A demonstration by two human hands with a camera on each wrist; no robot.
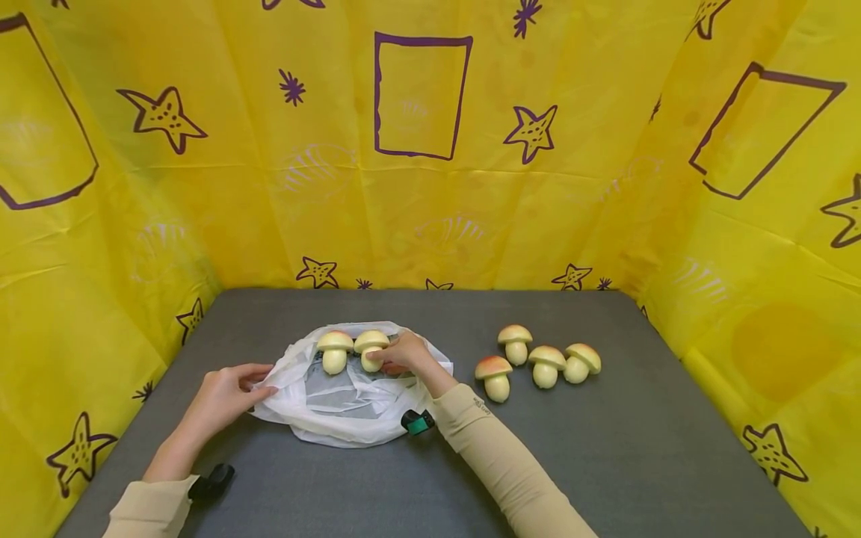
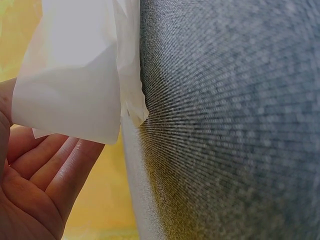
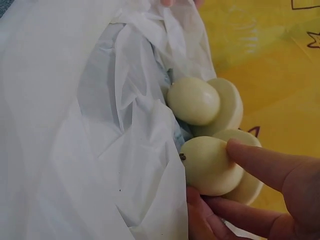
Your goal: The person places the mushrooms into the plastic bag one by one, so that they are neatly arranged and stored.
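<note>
Bag: a thin white plastic bag [image 1: 343, 431], crumpled and lying with its mouth spread open; we take it as our landmark.
Left hand: at the bag's left edge we see the left hand [image 1: 225, 396] pinching the white film between thumb and fingers, the other fingers fairly straight.
Right hand: at the far right of the bag's mouth, the right hand [image 1: 410, 355] is closed to a pinch on a mushroom's stem, thumb on one side and fingers on the other.
Held mushroom: a pale cream toy-like mushroom with a rounded, orange-tinged cap [image 1: 371, 341], at the far part of the bag's mouth; we cannot tell whether it rests on the film.
Neighbour mushroom: a matching cream mushroom [image 1: 335, 351] just left of the held one, also within the bag's rim, stem towards us.
Loose mushrooms: four more of the kind [image 1: 544, 366] right of the bag, the reddest-capped one nearest it.
Surface: a dark grey surface [image 1: 646, 448] under the bag.
Backdrop: yellow sheeting with purple starfish [image 1: 437, 224] beyond the bag.
</note>
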